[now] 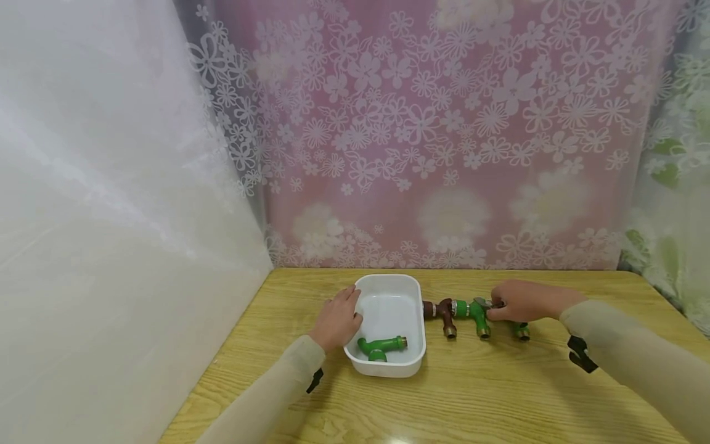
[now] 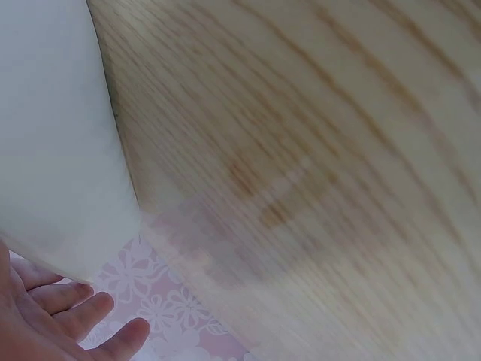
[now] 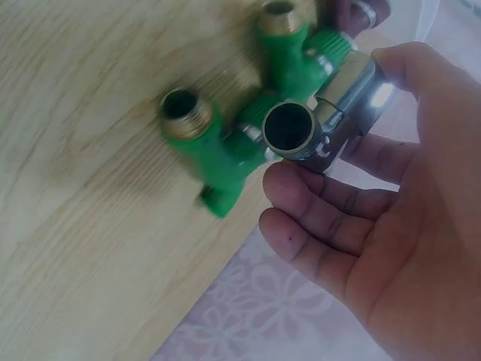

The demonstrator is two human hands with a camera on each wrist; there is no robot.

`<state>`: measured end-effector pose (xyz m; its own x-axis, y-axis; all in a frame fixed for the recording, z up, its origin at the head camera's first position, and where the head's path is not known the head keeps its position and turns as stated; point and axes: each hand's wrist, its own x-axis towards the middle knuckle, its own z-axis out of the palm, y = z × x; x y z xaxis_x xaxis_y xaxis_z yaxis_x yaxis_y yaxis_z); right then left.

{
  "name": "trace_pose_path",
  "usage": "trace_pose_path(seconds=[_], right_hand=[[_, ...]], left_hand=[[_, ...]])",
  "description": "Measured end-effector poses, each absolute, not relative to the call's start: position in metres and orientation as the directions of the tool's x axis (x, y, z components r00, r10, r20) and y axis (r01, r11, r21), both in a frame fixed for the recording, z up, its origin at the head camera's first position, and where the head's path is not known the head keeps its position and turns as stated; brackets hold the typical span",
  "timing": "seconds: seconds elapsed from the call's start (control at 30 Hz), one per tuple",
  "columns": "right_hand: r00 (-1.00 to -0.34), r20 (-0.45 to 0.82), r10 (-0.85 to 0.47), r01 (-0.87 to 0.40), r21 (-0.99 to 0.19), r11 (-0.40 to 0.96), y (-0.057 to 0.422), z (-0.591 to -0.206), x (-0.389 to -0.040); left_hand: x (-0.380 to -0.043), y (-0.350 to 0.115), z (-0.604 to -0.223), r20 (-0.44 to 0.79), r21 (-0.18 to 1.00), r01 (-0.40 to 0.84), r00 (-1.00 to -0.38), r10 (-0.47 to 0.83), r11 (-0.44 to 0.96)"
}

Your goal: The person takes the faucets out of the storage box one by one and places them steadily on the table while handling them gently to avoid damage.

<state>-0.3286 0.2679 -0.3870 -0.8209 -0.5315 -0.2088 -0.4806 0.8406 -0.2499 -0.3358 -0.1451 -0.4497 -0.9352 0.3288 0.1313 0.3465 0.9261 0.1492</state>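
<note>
A chrome tap (image 3: 352,101) is pinched in my right hand (image 1: 524,300), its round open end pointing out past the fingers in the right wrist view. The hand is above a row of taps on the table: a brown tap (image 1: 446,310), a green tap (image 1: 479,316) and another green tap (image 1: 521,332), partly hidden by the hand. My left hand (image 1: 337,320) rests at the left rim of a white tray (image 1: 423,345), its fingers loosely extended in the left wrist view. Inside the tray's near end lies a green tap (image 1: 386,345) with a brass threaded end.
The row of taps stands right beside the tray's right wall, its brass threaded ends facing me. The wooden table (image 1: 466,401) ends at a pink floral curtain (image 1: 444,154) behind. A white sheet (image 1: 111,216) hangs along the left side.
</note>
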Motion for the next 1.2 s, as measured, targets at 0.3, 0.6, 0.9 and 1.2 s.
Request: trace_pose_path(seconds=[0.3,0.6,0.9,1.2], right_hand=[[-0.843,-0.194,-0.502,-0.445,-0.274,0.853,0.295,-0.396,-0.331],[-0.867,-0.189,-0.461,-0.399,-0.291,0.869,0.319,-0.403,-0.334],[-0.882,-0.172,-0.439,-0.385,-0.273,0.882,0.340,-0.411,-0.335],[-0.898,-0.172,-0.405,-0.354,-0.265,0.897,0.354,-0.414,-0.333]], left_hand=[[-0.336,-0.146,-0.451,0.138,0.134,0.354,-0.932,0.336,0.926],[-0.336,-0.145,-0.451,0.140,0.137,0.345,-0.935,0.327,0.929],[-0.335,-0.145,-0.450,0.146,0.135,0.350,-0.932,0.331,0.927],[-0.336,-0.145,-0.450,0.142,0.140,0.342,-0.936,0.323,0.929]])
